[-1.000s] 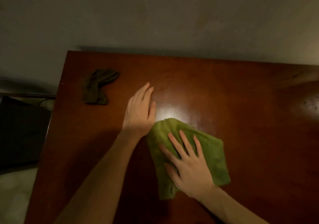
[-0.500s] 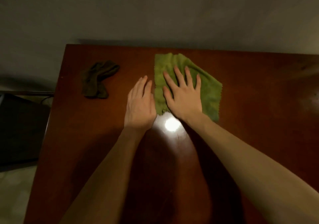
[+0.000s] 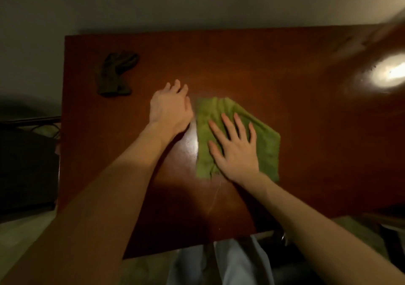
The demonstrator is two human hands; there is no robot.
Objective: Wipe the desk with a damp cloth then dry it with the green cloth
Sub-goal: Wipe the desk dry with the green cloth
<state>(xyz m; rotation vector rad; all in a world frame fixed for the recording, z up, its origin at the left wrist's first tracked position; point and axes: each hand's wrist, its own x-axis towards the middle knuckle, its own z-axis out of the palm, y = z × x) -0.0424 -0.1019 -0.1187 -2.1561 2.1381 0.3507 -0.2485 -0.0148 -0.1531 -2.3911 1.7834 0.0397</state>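
The green cloth (image 3: 266,140) lies flat on the reddish-brown desk (image 3: 306,113), near its middle. My right hand (image 3: 235,151) presses down on the cloth with fingers spread and straight. My left hand (image 3: 171,109) rests on the bare desk just left of the cloth, palm down, fingers loosely bent and holding nothing. A dark crumpled cloth (image 3: 116,74) sits at the desk's far left corner, apart from both hands.
A wall runs along the desk's far edge. A dark piece of furniture (image 3: 26,166) stands to the left of the desk. Lamp glare (image 3: 388,74) shines on the desk's right side. The near desk edge and my light trousers (image 3: 230,262) show at the bottom.
My right hand has slid the green cloth from the far edge back toward the desk's middle. The left hand stayed beside it, its fingers now more bent.
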